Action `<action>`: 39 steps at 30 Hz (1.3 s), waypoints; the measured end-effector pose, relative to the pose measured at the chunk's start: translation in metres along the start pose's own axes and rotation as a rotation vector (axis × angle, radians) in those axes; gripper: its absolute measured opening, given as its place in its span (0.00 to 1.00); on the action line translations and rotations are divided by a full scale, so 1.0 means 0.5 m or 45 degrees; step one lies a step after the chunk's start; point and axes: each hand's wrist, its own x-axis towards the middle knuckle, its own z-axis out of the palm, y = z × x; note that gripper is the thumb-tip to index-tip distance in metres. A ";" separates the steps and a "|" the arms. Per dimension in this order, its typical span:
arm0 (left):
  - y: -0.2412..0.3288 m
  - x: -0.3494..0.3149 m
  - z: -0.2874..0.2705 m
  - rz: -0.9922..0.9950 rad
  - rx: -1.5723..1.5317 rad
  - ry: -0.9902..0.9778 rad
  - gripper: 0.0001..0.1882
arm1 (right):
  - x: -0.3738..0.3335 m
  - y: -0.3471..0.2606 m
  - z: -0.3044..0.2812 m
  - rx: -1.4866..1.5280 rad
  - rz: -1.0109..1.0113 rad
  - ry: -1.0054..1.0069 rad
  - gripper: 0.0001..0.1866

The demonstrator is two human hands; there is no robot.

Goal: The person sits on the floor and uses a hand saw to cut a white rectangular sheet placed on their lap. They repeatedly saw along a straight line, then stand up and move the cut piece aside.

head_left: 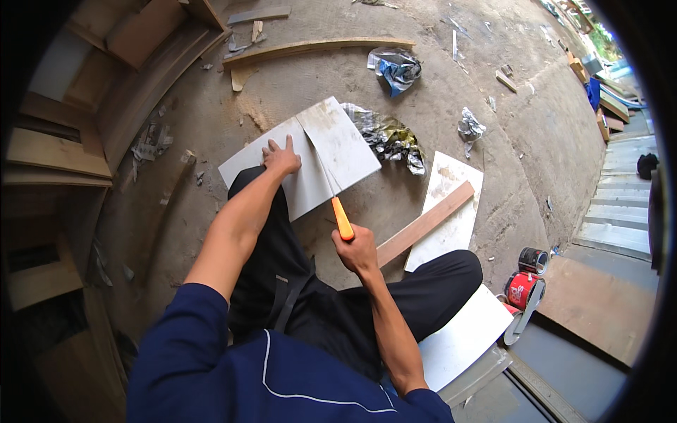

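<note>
Left hand [283, 159] spread open on a white board [342, 146] — right hand [357, 248] closed around an orange-handled saw [343, 219].

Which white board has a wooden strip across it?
Only the board beyond the right knee; the left hand rests on another board, and a third lies beside the right thigh.

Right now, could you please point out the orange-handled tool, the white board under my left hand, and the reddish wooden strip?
Orange-handled tool [343, 219], head view: on its handle.
White board [309, 171], head view: near the middle of its upper face.
Reddish wooden strip [426, 223], head view: about halfway along.
</note>
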 end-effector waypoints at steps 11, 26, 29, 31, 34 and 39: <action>0.002 -0.022 0.060 0.137 -0.097 -0.007 0.37 | -0.057 -0.041 0.060 0.004 0.144 0.098 0.14; -0.027 0.059 0.038 0.242 -0.189 0.421 0.37 | -0.053 -0.106 0.032 -0.027 0.280 -0.001 0.16; -0.001 0.051 0.035 0.212 -0.050 0.382 0.37 | -0.061 -0.032 0.026 -0.030 0.322 0.070 0.16; -0.016 0.066 0.045 0.220 -0.032 0.374 0.37 | -0.076 0.007 0.028 0.015 0.371 0.085 0.16; -0.030 0.087 0.058 0.237 -0.063 0.399 0.40 | -0.083 0.015 0.033 0.013 0.317 0.081 0.16; 0.020 0.048 0.004 -0.026 -0.224 0.225 0.48 | -0.055 0.018 -0.003 -0.008 0.194 0.180 0.15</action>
